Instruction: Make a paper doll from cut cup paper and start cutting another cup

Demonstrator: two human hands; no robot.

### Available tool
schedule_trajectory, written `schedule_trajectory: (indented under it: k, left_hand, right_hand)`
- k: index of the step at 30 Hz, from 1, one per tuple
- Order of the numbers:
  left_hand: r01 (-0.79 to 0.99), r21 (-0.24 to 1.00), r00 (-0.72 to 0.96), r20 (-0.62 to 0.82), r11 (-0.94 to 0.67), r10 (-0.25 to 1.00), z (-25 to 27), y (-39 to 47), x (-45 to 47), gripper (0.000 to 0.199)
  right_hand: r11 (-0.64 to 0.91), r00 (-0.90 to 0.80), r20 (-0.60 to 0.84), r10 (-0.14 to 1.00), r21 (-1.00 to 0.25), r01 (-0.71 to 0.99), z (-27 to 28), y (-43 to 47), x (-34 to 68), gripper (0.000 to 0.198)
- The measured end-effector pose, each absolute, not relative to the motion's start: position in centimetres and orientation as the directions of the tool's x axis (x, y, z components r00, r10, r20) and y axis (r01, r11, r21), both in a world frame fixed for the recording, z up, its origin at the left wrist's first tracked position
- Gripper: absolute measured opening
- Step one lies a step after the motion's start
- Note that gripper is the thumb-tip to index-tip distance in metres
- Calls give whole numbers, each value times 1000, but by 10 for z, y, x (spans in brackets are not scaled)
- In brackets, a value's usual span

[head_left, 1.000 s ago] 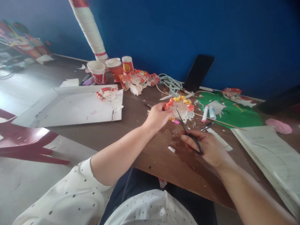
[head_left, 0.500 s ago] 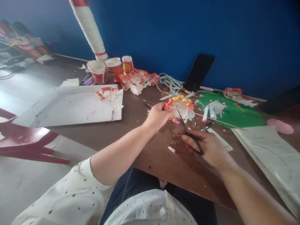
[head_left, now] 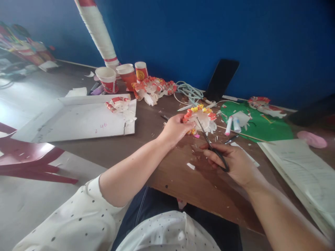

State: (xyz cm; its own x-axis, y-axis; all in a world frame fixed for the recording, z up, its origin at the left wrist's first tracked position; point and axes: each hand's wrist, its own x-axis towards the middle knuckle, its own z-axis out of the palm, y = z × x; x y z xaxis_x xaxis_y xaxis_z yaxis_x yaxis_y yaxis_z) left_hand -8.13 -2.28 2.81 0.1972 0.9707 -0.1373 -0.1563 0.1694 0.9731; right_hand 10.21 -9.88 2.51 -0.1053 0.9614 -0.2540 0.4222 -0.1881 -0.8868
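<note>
My left hand (head_left: 176, 128) pinches the left edge of a cut paper cup (head_left: 201, 116), its wall snipped into curled red, orange and yellow strips around a whitish middle. In my right hand (head_left: 230, 160) is a pair of scissors (head_left: 210, 145) with dark handles, fingers wrapped round the loops. The blades point up and left, their tips over the middle of the cut cup; I cannot tell whether they touch it. Small paper scraps (head_left: 191, 166) lie on the brown table (head_left: 172, 174) below my hands.
Paper cups (head_left: 106, 78) and more curled cup pieces (head_left: 154, 87) stand at the back, beside a tall cup stack (head_left: 99, 35). A white board (head_left: 78, 120) lies left. A phone (head_left: 222, 80) leans on the wall. Right are a green sheet (head_left: 274, 127), glue sticks (head_left: 229, 125) and papers (head_left: 306, 170).
The whole view has shifted very slightly. My right hand and the scissors have moved a little right relative to the table; my left hand still holds the cut cup in about the same place.
</note>
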Motion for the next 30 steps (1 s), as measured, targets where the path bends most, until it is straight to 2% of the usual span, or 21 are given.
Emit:
schedule_trajectory:
  k: [7,16,30]
  left_hand:
    - [-176,971,222,-124,165,967,31,-24,-81,15]
    - [-175,968,219,-140,180,966,31,-23,-81,18]
    - [-168,969,227,-144,184,963,27,-24,-80,18]
  right_hand:
    - [-203,-78,-258,963,-884,421,32,-99,99,50]
    - [-239,-80,-289,954,-894,380,33,-99,100,44]
    - [-154,-137,-249,959,-861,485,32,-98,111,42]
